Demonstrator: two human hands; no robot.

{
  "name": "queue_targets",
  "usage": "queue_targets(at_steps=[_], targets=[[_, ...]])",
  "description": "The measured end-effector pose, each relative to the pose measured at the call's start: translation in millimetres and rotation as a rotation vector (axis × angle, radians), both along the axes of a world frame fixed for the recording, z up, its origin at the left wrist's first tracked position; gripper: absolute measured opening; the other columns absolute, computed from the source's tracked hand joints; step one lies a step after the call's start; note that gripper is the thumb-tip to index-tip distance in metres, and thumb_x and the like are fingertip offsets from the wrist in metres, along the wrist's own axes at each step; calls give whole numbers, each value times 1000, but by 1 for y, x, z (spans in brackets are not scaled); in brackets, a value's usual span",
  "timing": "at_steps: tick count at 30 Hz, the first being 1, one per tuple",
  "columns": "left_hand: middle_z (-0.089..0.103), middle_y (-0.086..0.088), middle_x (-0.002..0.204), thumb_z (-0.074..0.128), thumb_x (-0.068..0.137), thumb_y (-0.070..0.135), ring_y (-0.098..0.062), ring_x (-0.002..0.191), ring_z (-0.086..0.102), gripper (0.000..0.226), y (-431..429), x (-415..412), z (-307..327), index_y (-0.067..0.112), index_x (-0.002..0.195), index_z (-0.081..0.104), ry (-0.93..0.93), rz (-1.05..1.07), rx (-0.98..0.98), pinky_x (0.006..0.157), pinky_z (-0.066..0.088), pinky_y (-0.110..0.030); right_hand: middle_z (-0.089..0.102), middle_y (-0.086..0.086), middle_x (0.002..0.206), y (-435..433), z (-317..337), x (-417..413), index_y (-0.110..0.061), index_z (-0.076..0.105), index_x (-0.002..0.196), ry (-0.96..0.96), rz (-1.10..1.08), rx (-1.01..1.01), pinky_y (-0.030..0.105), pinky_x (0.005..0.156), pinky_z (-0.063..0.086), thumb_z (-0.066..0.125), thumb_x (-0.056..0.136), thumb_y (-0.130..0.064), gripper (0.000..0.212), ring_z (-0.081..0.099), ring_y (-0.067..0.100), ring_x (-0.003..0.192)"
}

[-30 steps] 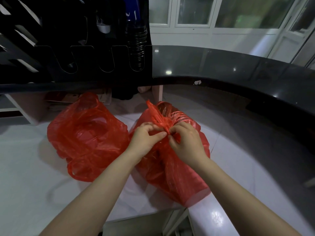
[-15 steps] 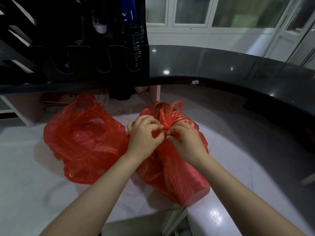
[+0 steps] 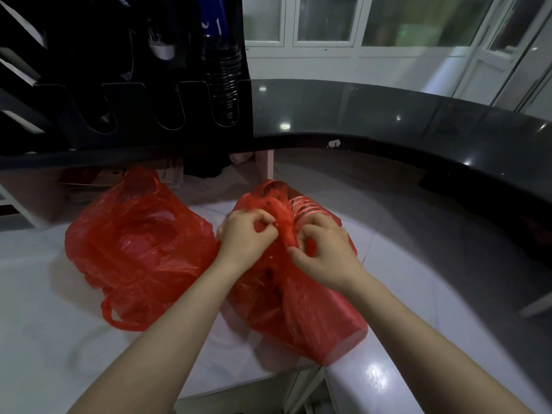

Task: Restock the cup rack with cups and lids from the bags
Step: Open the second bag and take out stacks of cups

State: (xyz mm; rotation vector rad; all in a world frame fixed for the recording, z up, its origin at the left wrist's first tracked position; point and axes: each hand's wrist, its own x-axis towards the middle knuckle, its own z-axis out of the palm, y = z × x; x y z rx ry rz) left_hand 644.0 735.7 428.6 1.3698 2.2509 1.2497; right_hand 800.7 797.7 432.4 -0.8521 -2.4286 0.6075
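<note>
At frame centre, the left hand and right hand had their fingers pinched shut on the twisted knot of the thin red plastic bag on the right, which lay on the glossy white counter. Ribbed cup rims showed through its upper end, so its long axis ran from lower right up toward centre, mouth facing the black slotted cup rack at upper left. Tugging hard could probably tear the film or tighten the knot, spilling cups. The second crumpled red bag sat just left, touching.
</note>
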Motion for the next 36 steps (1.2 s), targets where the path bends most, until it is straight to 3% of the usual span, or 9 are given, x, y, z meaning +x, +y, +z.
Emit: queue_targets(at_steps=[7,12,17,20,22,23,26,28,36], targets=[[67,11,76,70,78,10,-7,77,64,23,-10,4,10,30,69,64,-276,-173,40,73,51,-21,51,-13,94,-2,5,-5,-32,62,71,24,-21,23,39,88,39,75,65,-58,29,45,9,96],[64,4,78,70,76,12,-11,80,61,13,-19,-1,16,23,71,65,-390,-264,34,75,48,-21,61,-3,79,-2,7,-7,-20,64,73,137,-103,-2,42,72,49,63,71,-19,2,58,21,78],[70,-5,86,63,86,14,-18,83,65,12,-27,-27,13,17,78,70,-664,-73,110,82,48,-31,62,-8,92,15,12,13,-35,62,77,228,27,-239,25,77,45,59,68,-8,29,57,3,86],[74,4,87,68,85,33,-15,86,69,16,-34,-31,4,20,93,70,-470,-175,-83,78,52,-24,54,-16,123,25,9,24,-40,54,119,-144,205,-171,33,101,36,73,62,-53,62,44,6,118],[74,8,89,76,77,34,-13,89,69,28,-35,-21,2,22,100,67,-568,-287,-175,76,54,-22,43,-17,135,28,6,21,-44,42,133,-380,181,4,41,104,22,70,60,-65,81,28,10,129],[74,6,93,78,72,35,-14,93,68,37,-35,-16,-2,21,104,67,-561,-307,-204,81,55,-27,43,-16,136,27,5,18,-44,43,133,-421,156,84,42,101,21,71,65,-59,75,27,13,130],[72,8,102,75,72,46,-13,106,63,32,-29,-7,-13,30,99,71,99,-174,-252,96,45,-36,56,-20,115,24,3,12,-41,59,110,-389,112,206,36,92,18,69,79,-38,33,39,13,118],[72,10,100,68,78,50,-13,106,61,24,-30,-10,-11,34,95,72,294,-50,-257,95,40,-36,60,-21,96,24,1,14,-37,62,89,-351,106,198,35,89,19,68,79,-29,14,46,10,107],[59,23,68,69,81,38,-1,88,59,20,-46,-49,-5,45,69,55,338,-205,-385,89,28,-32,50,-10,80,48,8,45,-31,49,68,-386,-140,361,32,76,18,60,69,-6,27,50,21,90]])
